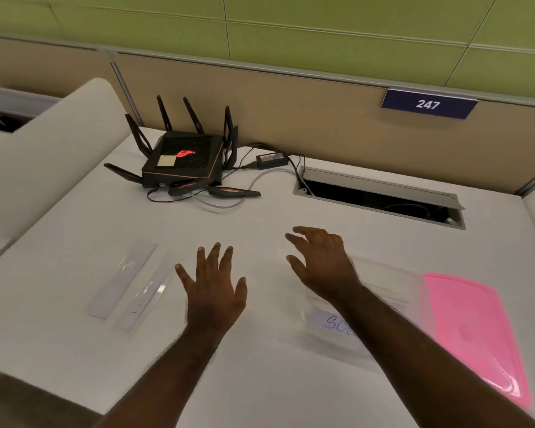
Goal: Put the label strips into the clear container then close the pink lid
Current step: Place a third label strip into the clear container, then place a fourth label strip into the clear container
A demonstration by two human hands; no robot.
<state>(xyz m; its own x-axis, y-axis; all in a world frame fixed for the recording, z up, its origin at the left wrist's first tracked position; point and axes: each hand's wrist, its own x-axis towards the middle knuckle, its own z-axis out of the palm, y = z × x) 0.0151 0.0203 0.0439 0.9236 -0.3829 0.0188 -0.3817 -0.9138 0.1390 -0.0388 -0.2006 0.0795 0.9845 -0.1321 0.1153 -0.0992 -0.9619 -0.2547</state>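
Two pale label strips lie side by side on the white desk at the left: one (121,278) farther left, the other (144,296) just right of it. My left hand (213,285) hovers open, fingers spread, right of the strips and not touching them. The clear container (380,282) stands at the right, with a handwritten white label (332,321) on its near wall. My right hand (320,262) is open over its left end, and my forearm crosses it. The pink lid (473,332) lies flat on the desk right of the container.
A black router (183,160) with several antennas and a power adapter (272,159) with cables sit at the back. An open cable hatch (380,196) is behind the container. A partition with a blue "247" sign (428,104) bounds the desk.
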